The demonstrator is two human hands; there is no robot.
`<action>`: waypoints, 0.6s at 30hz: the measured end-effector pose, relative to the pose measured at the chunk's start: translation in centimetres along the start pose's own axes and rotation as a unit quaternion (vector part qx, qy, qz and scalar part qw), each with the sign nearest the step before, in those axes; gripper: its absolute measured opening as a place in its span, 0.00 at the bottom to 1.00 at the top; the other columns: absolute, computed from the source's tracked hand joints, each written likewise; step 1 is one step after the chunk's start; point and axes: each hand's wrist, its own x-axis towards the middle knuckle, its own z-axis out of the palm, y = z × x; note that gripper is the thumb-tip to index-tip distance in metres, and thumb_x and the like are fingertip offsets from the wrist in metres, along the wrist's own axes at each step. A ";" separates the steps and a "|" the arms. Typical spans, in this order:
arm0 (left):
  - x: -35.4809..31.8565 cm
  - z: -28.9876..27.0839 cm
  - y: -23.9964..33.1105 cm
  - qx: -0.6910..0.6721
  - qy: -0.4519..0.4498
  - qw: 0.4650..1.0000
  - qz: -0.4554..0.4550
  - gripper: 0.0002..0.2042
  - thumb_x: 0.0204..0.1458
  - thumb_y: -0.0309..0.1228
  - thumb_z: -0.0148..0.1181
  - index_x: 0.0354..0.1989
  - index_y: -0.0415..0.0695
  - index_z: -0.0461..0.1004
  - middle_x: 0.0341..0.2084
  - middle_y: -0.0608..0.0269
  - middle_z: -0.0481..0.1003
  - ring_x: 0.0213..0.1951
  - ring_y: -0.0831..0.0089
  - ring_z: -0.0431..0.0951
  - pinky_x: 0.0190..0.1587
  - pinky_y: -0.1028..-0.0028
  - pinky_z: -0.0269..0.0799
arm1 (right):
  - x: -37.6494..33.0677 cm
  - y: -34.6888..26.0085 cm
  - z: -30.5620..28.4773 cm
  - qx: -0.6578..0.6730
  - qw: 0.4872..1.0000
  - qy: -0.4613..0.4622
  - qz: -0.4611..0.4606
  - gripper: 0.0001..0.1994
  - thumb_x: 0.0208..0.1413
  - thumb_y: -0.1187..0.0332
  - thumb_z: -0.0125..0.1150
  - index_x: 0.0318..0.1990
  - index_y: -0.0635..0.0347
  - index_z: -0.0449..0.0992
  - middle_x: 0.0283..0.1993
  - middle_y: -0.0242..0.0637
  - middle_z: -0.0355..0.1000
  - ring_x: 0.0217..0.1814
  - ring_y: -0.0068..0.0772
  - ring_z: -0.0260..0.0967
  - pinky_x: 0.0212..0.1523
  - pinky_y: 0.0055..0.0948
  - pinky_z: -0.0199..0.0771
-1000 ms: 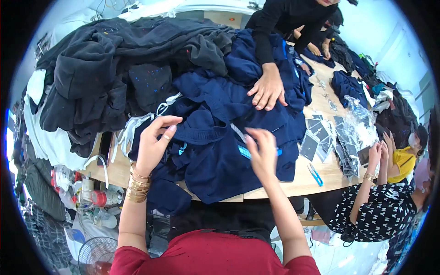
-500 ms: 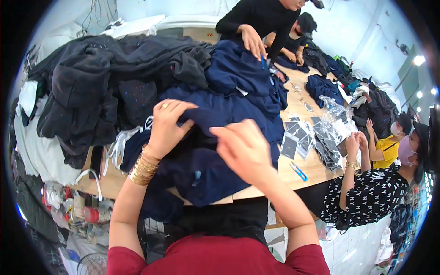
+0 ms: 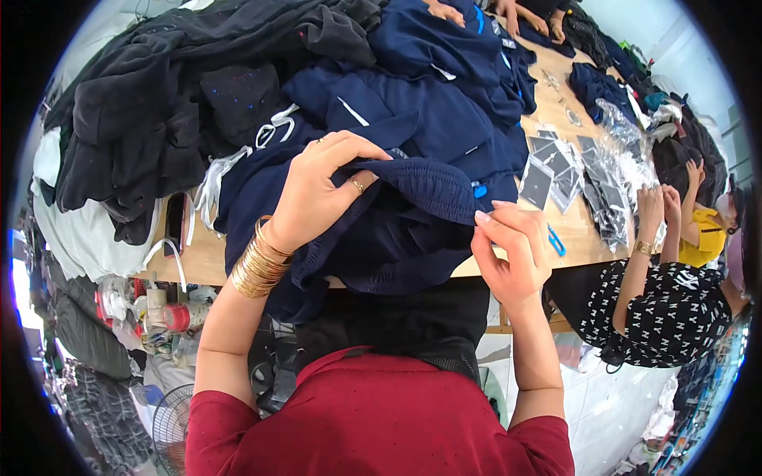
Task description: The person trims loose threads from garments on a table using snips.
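A dark navy garment point(image 3: 397, 230) with a ribbed band lies lifted off the near edge of the wooden table point(image 3: 198, 262). My left hand point(image 3: 321, 186), with gold bangles on the wrist and a ring, grips its band from above. My right hand point(image 3: 512, 250) pinches the band's right end between thumb and fingers. More navy garments point(image 3: 429, 87) are heaped right behind it.
A big pile of black clothes point(image 3: 151, 103) fills the table's left. Dark tags point(image 3: 556, 170), clear plastic bags point(image 3: 627, 151) and a blue tool point(image 3: 556, 240) lie at right. A person in black-and-white print point(image 3: 667, 301) works at right; other hands point(image 3: 444, 11) reach in at the far edge.
I have leaned closer and pulled the navy garment toward me over the table's edge. My right hand moved from on top of the cloth to pinching its right end.
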 end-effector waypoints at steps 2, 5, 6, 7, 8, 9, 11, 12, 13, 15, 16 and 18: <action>-0.2 0.5 -0.3 0.021 -0.004 1.000 -0.008 0.13 0.37 0.14 0.57 0.35 0.39 0.74 0.34 0.60 0.75 0.40 0.66 0.74 0.45 0.74 0.67 | -0.3 0.3 0.3 -0.002 1.000 0.000 0.011 0.15 0.31 0.87 0.63 0.32 0.66 0.74 0.27 0.38 0.68 0.28 0.36 0.66 0.29 0.29 0.72; -0.4 1.6 1.1 0.138 0.037 0.990 0.011 0.16 0.38 0.15 0.57 0.38 0.41 0.74 0.37 0.60 0.74 0.41 0.65 0.73 0.45 0.73 0.67 | -0.8 0.9 0.6 -0.004 1.000 0.004 0.027 0.15 0.30 0.86 0.63 0.31 0.66 0.74 0.27 0.38 0.68 0.27 0.36 0.66 0.28 0.29 0.71; -0.8 2.3 1.5 0.130 0.088 0.988 0.008 0.16 0.39 0.16 0.57 0.40 0.41 0.72 0.37 0.58 0.73 0.41 0.62 0.73 0.45 0.71 0.67 | -1.2 1.1 0.7 -0.004 0.999 0.008 0.035 0.15 0.30 0.86 0.63 0.31 0.66 0.74 0.27 0.38 0.68 0.27 0.36 0.65 0.27 0.28 0.70; -1.9 3.2 2.0 0.051 0.144 0.988 -0.005 0.12 0.39 0.17 0.57 0.34 0.42 0.74 0.33 0.58 0.73 0.37 0.61 0.71 0.42 0.70 0.66 | -1.4 1.3 0.8 -0.005 0.999 0.007 0.041 0.15 0.30 0.86 0.63 0.31 0.66 0.74 0.27 0.38 0.68 0.27 0.36 0.65 0.27 0.28 0.70; -3.6 3.8 2.4 -0.059 0.118 0.991 -0.019 0.10 0.40 0.16 0.56 0.33 0.41 0.74 0.32 0.59 0.73 0.33 0.65 0.72 0.39 0.71 0.67 | -1.8 1.4 0.9 -0.010 0.998 0.015 0.056 0.15 0.31 0.86 0.63 0.31 0.65 0.74 0.27 0.38 0.68 0.27 0.36 0.65 0.27 0.28 0.70; -4.9 4.5 3.5 -0.211 0.028 0.970 -0.117 0.07 0.43 0.17 0.56 0.32 0.39 0.75 0.34 0.59 0.73 0.31 0.69 0.72 0.38 0.73 0.67 | -2.0 1.5 1.2 -0.011 0.997 0.023 0.070 0.15 0.31 0.86 0.63 0.31 0.65 0.74 0.27 0.38 0.68 0.27 0.36 0.65 0.27 0.28 0.71; -5.3 6.8 3.8 -0.557 -0.204 0.722 -0.355 0.14 0.53 0.27 0.55 0.49 0.42 0.68 0.38 0.61 0.72 0.39 0.70 0.73 0.44 0.71 0.69 | -2.5 1.6 1.3 0.011 0.995 0.023 0.091 0.15 0.31 0.87 0.62 0.31 0.65 0.74 0.27 0.38 0.68 0.27 0.35 0.65 0.27 0.28 0.71; -5.4 8.2 3.2 -0.647 -0.124 0.650 -0.378 0.14 0.54 0.29 0.54 0.49 0.43 0.67 0.38 0.62 0.72 0.41 0.71 0.73 0.45 0.70 0.68 | -2.7 1.5 1.3 0.033 0.993 0.026 0.108 0.15 0.31 0.87 0.62 0.31 0.64 0.74 0.28 0.38 0.68 0.27 0.35 0.65 0.27 0.29 0.71; -5.5 9.3 2.4 -0.724 -0.041 0.566 -0.393 0.14 0.55 0.32 0.53 0.49 0.45 0.65 0.37 0.62 0.72 0.43 0.71 0.72 0.47 0.69 0.68 | -2.9 1.5 1.2 0.036 0.993 0.022 0.111 0.15 0.31 0.87 0.62 0.31 0.64 0.74 0.28 0.38 0.68 0.27 0.35 0.65 0.27 0.29 0.71; -5.5 9.7 -0.1 -0.734 0.024 0.563 -0.380 0.05 0.57 0.33 0.50 0.38 0.47 0.67 0.38 0.65 0.72 0.45 0.72 0.71 0.49 0.69 0.67 | -3.4 1.1 0.8 0.022 0.988 0.015 0.150 0.15 0.31 0.87 0.61 0.31 0.64 0.74 0.28 0.38 0.69 0.27 0.35 0.66 0.28 0.28 0.71; -4.8 9.7 -0.1 -0.717 0.050 0.580 -0.384 0.05 0.57 0.32 0.50 0.38 0.47 0.67 0.38 0.65 0.72 0.45 0.72 0.71 0.49 0.68 0.67 | -3.8 1.1 0.4 0.010 0.987 -0.002 0.161 0.14 0.31 0.87 0.61 0.31 0.65 0.74 0.28 0.39 0.69 0.28 0.35 0.66 0.29 0.28 0.71; -3.8 9.8 0.3 -0.698 0.079 0.594 -0.392 0.05 0.57 0.32 0.50 0.39 0.47 0.67 0.39 0.66 0.72 0.45 0.72 0.71 0.49 0.67 0.67 | -4.6 1.1 0.1 0.011 0.984 -0.012 0.177 0.14 0.32 0.87 0.60 0.31 0.65 0.74 0.28 0.40 0.69 0.28 0.35 0.66 0.29 0.28 0.71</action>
